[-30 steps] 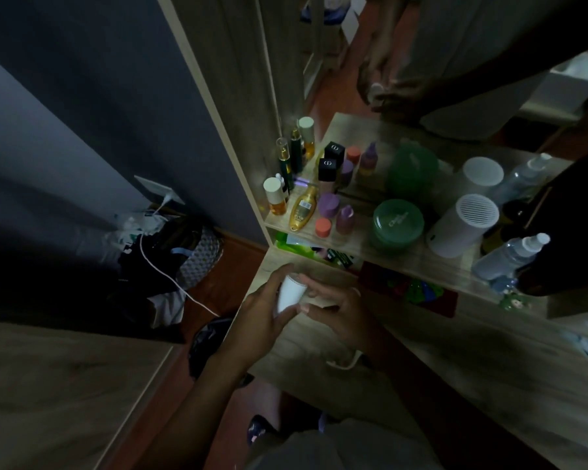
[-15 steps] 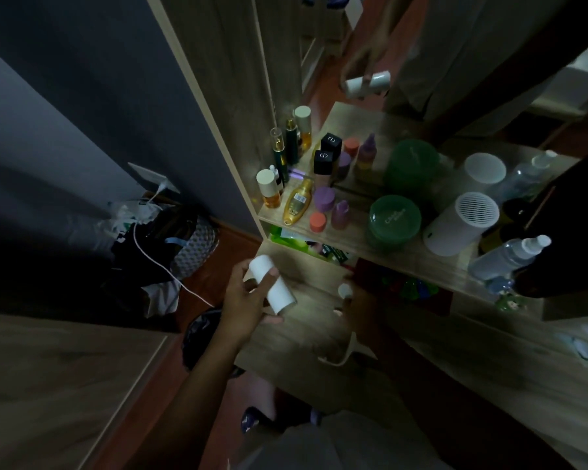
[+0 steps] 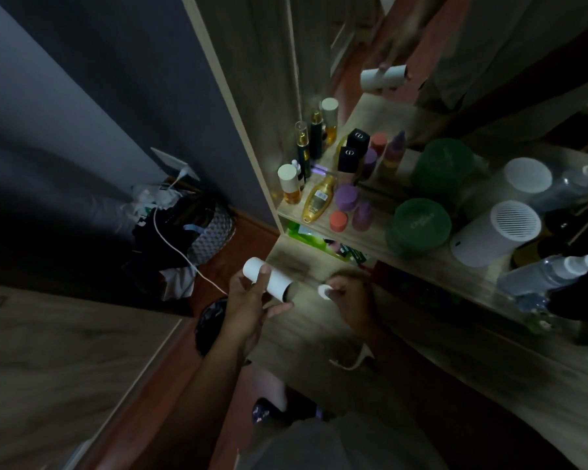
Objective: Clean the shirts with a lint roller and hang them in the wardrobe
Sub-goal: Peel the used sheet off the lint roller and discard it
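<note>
The scene is dim. The left hand [image 3: 248, 300] grips a white paper roll [image 3: 268, 279], a tube with an open dark end, thumb over its top and fingers curled beneath, holding it tilted above the left edge of the wooden worktop [image 3: 306, 330]. The right hand [image 3: 348, 295] is to the right of the roll and apart from it, pinching a small white cap-like piece [image 3: 325, 290] between its fingertips; a thin white handle [image 3: 352, 362] shows below that wrist, against the worktop. What the handle joins to is too dark to tell.

Behind the roll, a wood-grain shelf [image 3: 370, 239] carries toiletries. Nearest the roll lie an amber bottle [image 3: 318, 198] on its side, a round orange cap [image 3: 338, 221] and two purple bottles [image 3: 347, 197]. Farther right stand a squat green jar [image 3: 420, 225] with a lid, a white cylinder [image 3: 496, 234] with a slotted round top, and a clear spray bottle [image 3: 550, 273] with a white nozzle. A mirror at the back of the shelf repeats these and shows the roll again. Under the shelf, a cubby [image 3: 319, 240] holds green packets.

Left of the roll, on the reddish floor, a dark patterned bag [image 3: 197, 228] is stuffed with crumpled white things, and a white cable [image 3: 180, 252] trails across it. No shirt can be made out.
</note>
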